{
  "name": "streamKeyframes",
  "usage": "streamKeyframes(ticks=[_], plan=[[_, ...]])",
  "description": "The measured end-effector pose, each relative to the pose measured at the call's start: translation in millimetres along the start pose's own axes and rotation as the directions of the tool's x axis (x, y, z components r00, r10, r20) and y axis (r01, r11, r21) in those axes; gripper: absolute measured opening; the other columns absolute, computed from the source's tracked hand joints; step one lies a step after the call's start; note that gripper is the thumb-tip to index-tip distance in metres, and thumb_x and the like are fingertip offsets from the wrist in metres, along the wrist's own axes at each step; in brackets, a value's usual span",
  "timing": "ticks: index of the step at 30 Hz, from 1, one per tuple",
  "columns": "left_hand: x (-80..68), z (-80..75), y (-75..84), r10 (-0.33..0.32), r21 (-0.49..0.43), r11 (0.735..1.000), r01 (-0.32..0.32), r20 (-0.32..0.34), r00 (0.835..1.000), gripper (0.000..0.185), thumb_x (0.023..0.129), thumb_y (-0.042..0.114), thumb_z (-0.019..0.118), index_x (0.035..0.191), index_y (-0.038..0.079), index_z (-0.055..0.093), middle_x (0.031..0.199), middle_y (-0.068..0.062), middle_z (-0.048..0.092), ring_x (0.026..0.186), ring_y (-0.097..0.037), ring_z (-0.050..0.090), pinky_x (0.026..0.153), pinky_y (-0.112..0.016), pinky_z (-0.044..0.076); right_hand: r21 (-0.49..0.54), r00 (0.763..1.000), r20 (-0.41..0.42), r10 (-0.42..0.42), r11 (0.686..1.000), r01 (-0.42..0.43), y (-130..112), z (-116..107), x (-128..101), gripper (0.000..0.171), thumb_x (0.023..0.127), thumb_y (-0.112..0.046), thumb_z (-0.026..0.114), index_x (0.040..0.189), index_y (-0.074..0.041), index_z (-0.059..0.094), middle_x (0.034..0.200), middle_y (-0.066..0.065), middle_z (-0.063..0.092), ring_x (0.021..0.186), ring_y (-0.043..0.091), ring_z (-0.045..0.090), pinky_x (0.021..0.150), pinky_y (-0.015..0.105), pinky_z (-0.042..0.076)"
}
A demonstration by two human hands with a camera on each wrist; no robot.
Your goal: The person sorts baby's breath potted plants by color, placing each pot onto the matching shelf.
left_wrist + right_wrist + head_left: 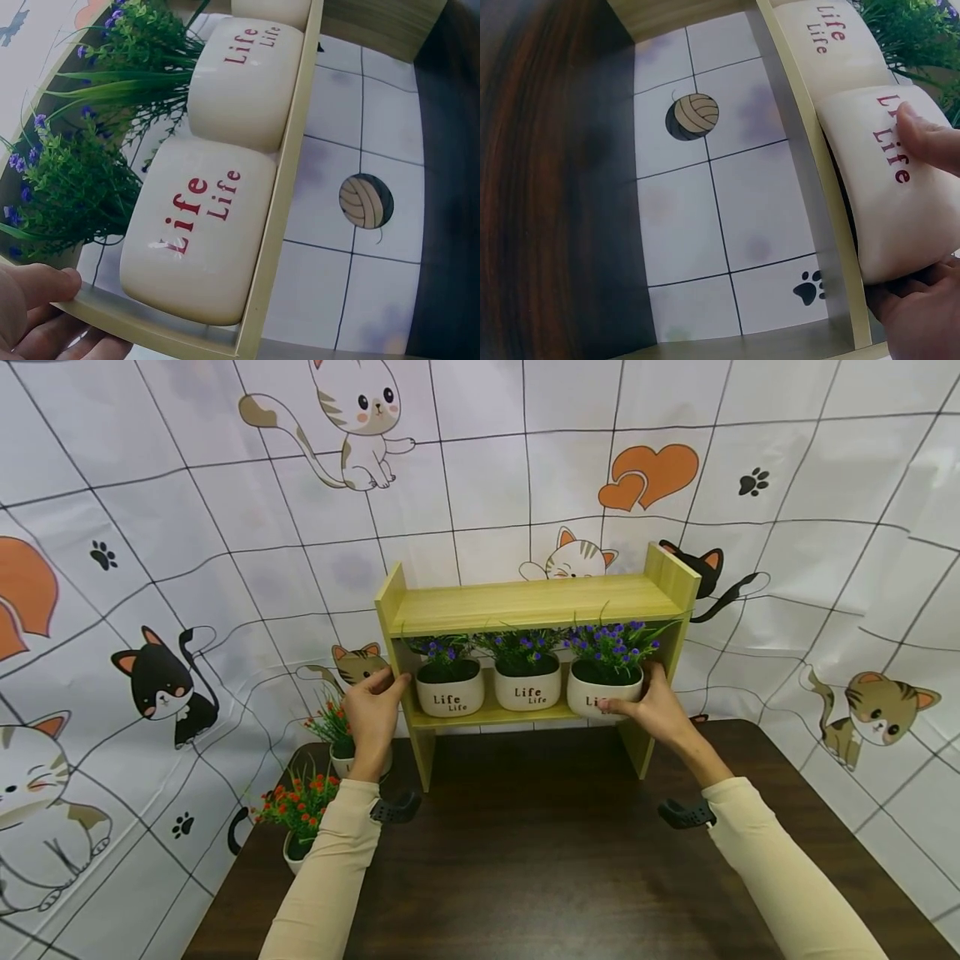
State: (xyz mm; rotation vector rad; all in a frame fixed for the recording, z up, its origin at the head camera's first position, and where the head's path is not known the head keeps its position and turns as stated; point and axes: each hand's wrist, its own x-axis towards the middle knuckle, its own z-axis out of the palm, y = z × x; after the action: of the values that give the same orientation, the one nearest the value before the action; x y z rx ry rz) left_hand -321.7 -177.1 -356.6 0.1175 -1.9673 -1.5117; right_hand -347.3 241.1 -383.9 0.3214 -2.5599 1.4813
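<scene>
A light wooden two-level shelf (525,602) stands at the back of a dark table (540,860). Its lower board carries three white pots marked "Life" with purple flowers: left (450,689), middle (527,685) and right (603,687). My left hand (382,689) grips the shelf's left side panel; in the left wrist view this hand (34,311) lies on the panel edge beside the left pot (199,240). My right hand (637,702) holds the right pot, with the thumb (930,139) on the pot's front (900,210) and fingers at its far side.
Two white pots with red-orange flowers (300,810) (333,731) stand on the table left of the shelf. A cat-print cloth (187,568) hangs behind and drapes under the shelf. The shelf's top board is bare.
</scene>
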Motion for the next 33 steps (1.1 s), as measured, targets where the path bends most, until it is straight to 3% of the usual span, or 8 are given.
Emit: streamKeyframes(ticks=[4,7,19,26,33], plan=[[0.5,-0.3,0.6,0.009,0.0,1.0,-0.009,-0.004,1.0,0.033,0.098,0.018,0.079,0.127,0.002,0.078,0.12,-0.021,0.079,0.108,-0.033,0.077,0.075,-0.012,0.054,0.011,1.0,0.005,-0.008,1.0,0.008,0.2,-0.6,4.1,0.107,0.093,-0.028,0.084,0.166,0.002,0.011,0.156,0.034,0.036,0.139,0.049,0.049,0.117,0.063,0.04],[0.6,-0.3,0.5,0.015,0.001,1.0,-0.015,-0.004,1.0,0.032,0.098,0.018,0.079,0.126,0.002,0.079,0.119,-0.022,0.079,0.108,-0.034,0.077,0.071,-0.007,0.051,0.007,1.0,0.012,-0.013,1.0,0.013,1.8,-1.1,6.2,0.106,0.094,-0.029,0.083,0.168,-0.001,0.012,0.155,0.033,0.042,0.139,0.048,0.051,0.117,0.063,0.039],[1.2,-0.2,-1.2,0.024,0.015,1.0,-0.023,-0.012,1.0,0.032,0.098,0.019,0.079,0.125,0.003,0.079,0.117,-0.02,0.08,0.106,-0.034,0.077,0.072,-0.009,0.05,0.054,0.998,0.052,0.043,0.997,-0.046,1.9,2.3,16.2,0.089,0.103,-0.031,0.072,0.163,0.004,0.017,0.15,0.033,0.049,0.139,0.047,0.051,0.119,0.057,0.037],[0.9,-0.1,-1.3,0.026,0.008,1.0,-0.026,-0.007,1.0,0.032,0.098,0.018,0.079,0.126,0.002,0.079,0.119,-0.021,0.079,0.107,-0.034,0.077,0.071,-0.007,0.05,0.073,0.998,0.041,-0.039,0.997,0.036,3.0,3.8,22.9,0.066,0.104,-0.022,0.07,0.155,0.006,0.039,0.144,0.03,0.058,0.131,0.04,0.058,0.114,0.05,0.042],[1.1,-0.3,-0.9,0.033,0.014,0.999,-0.033,-0.01,0.999,0.031,0.097,0.017,0.079,0.124,0.002,0.079,0.117,-0.021,0.079,0.105,-0.035,0.078,0.069,-0.007,0.05,0.061,0.999,0.03,-0.01,0.998,0.008,3.7,5.0,22.3,0.084,0.104,-0.027,0.069,0.165,0.003,0.021,0.156,0.032,0.045,0.146,0.047,0.045,0.124,0.062,0.032]])
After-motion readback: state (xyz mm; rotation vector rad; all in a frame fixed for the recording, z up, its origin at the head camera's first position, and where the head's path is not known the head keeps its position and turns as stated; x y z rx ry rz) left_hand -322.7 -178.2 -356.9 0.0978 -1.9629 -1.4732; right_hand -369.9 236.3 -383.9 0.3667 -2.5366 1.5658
